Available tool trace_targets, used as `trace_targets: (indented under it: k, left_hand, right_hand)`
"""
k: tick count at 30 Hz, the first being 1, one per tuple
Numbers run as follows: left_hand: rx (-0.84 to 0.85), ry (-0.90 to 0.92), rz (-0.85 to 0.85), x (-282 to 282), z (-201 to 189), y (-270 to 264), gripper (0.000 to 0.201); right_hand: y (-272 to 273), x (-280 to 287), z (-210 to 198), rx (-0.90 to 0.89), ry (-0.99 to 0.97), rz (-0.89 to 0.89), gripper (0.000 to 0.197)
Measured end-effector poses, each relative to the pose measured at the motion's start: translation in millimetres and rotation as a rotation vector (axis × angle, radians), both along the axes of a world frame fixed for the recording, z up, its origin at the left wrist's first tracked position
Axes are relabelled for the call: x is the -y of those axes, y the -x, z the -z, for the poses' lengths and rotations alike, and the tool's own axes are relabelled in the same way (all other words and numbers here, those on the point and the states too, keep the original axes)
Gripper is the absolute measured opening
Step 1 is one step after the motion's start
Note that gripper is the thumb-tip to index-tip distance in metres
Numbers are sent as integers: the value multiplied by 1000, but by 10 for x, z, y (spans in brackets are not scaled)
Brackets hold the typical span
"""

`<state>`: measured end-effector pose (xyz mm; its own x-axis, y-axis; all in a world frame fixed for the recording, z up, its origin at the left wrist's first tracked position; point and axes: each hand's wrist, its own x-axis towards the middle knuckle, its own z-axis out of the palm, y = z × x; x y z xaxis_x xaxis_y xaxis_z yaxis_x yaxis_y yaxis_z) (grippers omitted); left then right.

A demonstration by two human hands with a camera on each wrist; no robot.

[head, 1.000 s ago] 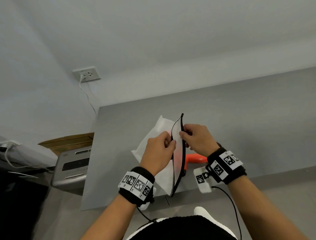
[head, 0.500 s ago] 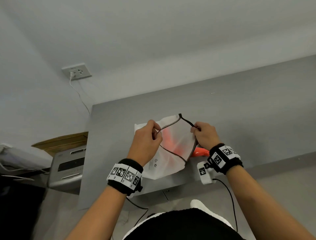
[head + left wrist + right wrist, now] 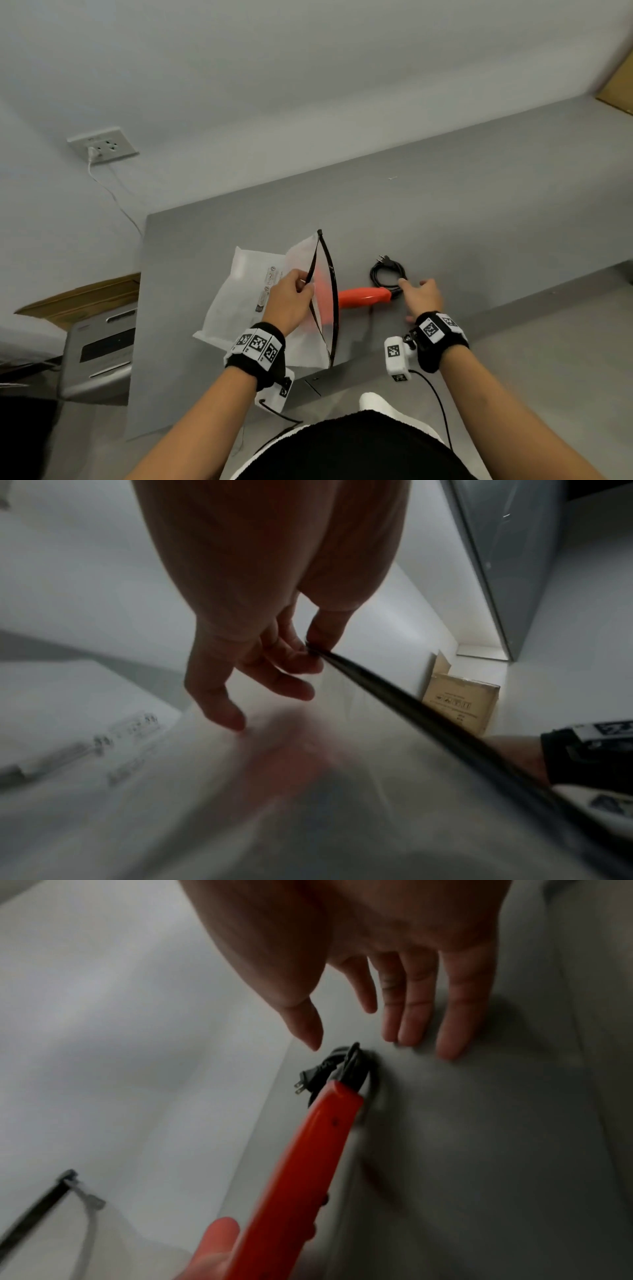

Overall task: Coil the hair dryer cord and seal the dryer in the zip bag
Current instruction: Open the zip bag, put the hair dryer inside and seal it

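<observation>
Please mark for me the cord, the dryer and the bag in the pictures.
cord (image 3: 373,275), head view, left side of the black coil.
dryer (image 3: 363,297), head view, orange handle sticking out of the bag.
bag (image 3: 239,294), head view, flat white part.

Head view downward over table (image 3: 479,222); wrist views close along fingers (image 3: 219,710), dryer (image 3: 363,297) in all

One zip bag (image 3: 298,257), one hair dryer (image 3: 363,297), one coiled cord (image 3: 387,284), one left hand (image 3: 289,303), one right hand (image 3: 424,295), one wall socket (image 3: 102,145)
</observation>
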<state>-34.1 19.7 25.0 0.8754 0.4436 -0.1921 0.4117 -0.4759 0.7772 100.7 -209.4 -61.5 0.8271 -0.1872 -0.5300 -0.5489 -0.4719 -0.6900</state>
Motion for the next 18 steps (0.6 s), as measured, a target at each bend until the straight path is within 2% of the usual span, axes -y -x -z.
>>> trace_targets:
  k: [4,7,9,11,13,16,18]
  left_hand:
    - [-22,-11,35,60,80,-31,23]
    - [-39,-24,46,39,79,-65,27]
    - [-58,-40,65,22,99,-66,27]
    - [-64,-54,67,15,118,-56,27]
    - [-68,-54,65,17,119,-43,29]
    - [-74,-51,80,18,112,-36,30]
    - [-79,-48,84,20,115,-34,30]
  right_hand:
    - [-32,-159,65,-94,-210,0,55]
    - [-99,-253,44,-142,-396,52,26]
    - [-130,-302,40,-174,-432,40,11]
    - [-124,-351,24,-160,-410,25,18]
    - [-139,-410,28,-132,-340,7,35]
    - [-231,-509,-18,-24,-154,-17,58]
    - [-326,-561,-81,59,4,-68,60]
